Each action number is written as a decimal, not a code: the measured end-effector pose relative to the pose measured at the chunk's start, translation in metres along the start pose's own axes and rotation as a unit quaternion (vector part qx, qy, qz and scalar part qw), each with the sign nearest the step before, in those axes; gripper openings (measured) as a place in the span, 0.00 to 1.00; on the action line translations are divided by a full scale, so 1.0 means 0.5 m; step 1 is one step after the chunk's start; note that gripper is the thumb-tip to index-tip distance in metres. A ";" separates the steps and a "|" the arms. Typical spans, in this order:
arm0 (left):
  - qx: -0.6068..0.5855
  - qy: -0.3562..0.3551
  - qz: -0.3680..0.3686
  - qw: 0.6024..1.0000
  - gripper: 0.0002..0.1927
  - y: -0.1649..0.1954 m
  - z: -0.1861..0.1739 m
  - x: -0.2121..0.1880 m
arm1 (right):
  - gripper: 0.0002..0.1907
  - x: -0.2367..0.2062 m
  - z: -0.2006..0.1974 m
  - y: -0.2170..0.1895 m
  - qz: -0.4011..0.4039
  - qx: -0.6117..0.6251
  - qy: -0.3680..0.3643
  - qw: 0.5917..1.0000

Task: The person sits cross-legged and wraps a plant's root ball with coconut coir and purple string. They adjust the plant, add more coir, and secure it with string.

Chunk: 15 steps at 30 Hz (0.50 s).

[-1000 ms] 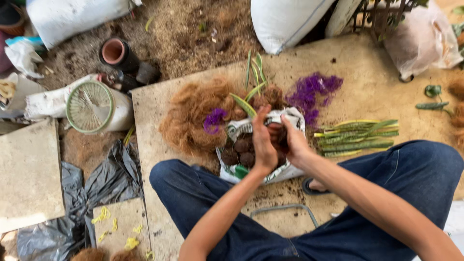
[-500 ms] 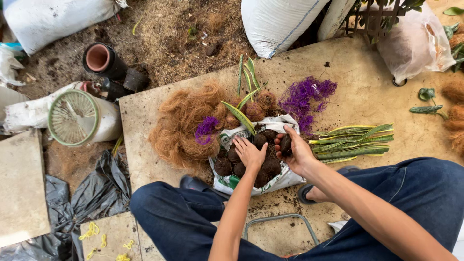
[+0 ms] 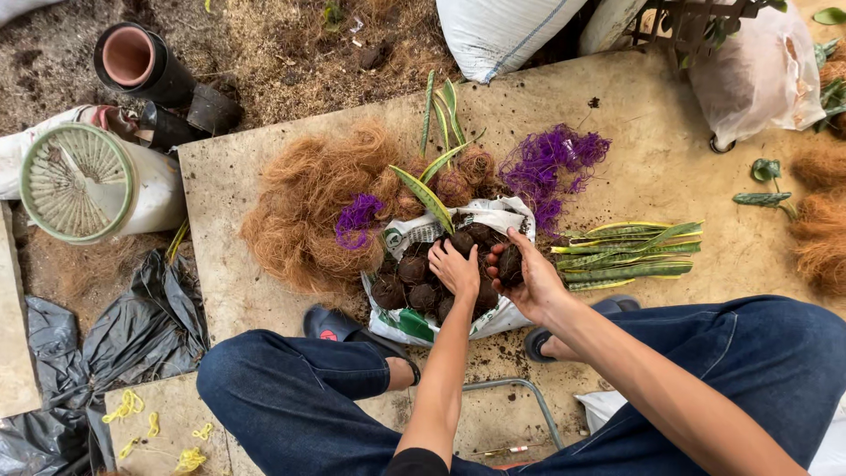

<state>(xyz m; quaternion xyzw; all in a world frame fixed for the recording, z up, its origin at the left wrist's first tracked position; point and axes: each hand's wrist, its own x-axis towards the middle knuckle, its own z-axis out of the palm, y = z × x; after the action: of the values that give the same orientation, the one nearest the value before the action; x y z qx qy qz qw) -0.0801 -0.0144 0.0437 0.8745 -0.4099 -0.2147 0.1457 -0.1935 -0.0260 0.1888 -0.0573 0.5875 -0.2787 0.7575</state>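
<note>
A white sack [image 3: 414, 322] lies open between my knees, filled with several dark brown soil balls [image 3: 412, 269]. My left hand [image 3: 455, 269] reaches into the sack, palm down, fingers resting on the balls. My right hand [image 3: 522, 280] cups one dark soil ball [image 3: 509, 263] at the sack's right edge. Just beyond the sack lie brown coconut fibre [image 3: 304, 207], a small purple string tuft [image 3: 357, 220], a larger purple string bundle [image 3: 551, 167] and upright striped snake plant leaves [image 3: 432, 189].
Cut snake plant leaves [image 3: 630, 256] lie to the right on the concrete slab [image 3: 229, 176]. A white bucket with a green grille lid [image 3: 84, 185], black and terracotta pots [image 3: 141, 62], black plastic sheet [image 3: 132, 326], white sacks [image 3: 502, 31] and a clear bag [image 3: 758, 75] surround the slab.
My hands shifted slightly inside the sack; the right hand now cups a soil ball at its right edge. The view has tilted toward the slab.
</note>
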 end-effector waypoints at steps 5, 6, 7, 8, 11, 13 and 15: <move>-0.048 -0.007 -0.020 0.999 0.36 -0.004 -0.017 0.010 | 0.19 0.009 0.002 0.004 0.004 0.002 -0.003 1.000; -0.063 -0.007 -0.021 0.998 0.36 -0.006 -0.018 0.010 | 0.19 0.011 0.002 0.003 0.003 0.004 -0.007 1.000; -0.091 -0.002 -0.027 0.995 0.36 -0.010 -0.018 0.008 | 0.19 0.013 0.001 0.004 0.002 0.005 -0.004 1.000; -0.120 0.003 -0.034 0.992 0.35 -0.013 -0.017 0.006 | 0.19 0.016 0.000 0.004 0.000 0.005 -0.002 1.000; -0.231 0.017 -0.020 0.973 0.34 -0.020 -0.011 0.003 | 0.19 0.027 -0.001 0.003 -0.019 -0.007 0.015 1.000; -0.320 0.010 -0.042 0.946 0.34 -0.019 -0.009 0.005 | 0.19 0.036 -0.001 0.003 -0.035 -0.009 0.024 0.999; -0.416 -0.006 -0.099 0.904 0.36 -0.011 -0.011 0.014 | 0.19 0.049 0.001 -0.002 -0.060 0.001 0.021 0.998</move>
<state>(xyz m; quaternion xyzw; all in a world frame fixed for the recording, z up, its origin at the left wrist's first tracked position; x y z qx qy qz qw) -0.0698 -0.0160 0.0444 0.7693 -0.1951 -0.3842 0.4717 -0.1896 -0.0389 0.1682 -0.0859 0.5985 -0.3257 0.7268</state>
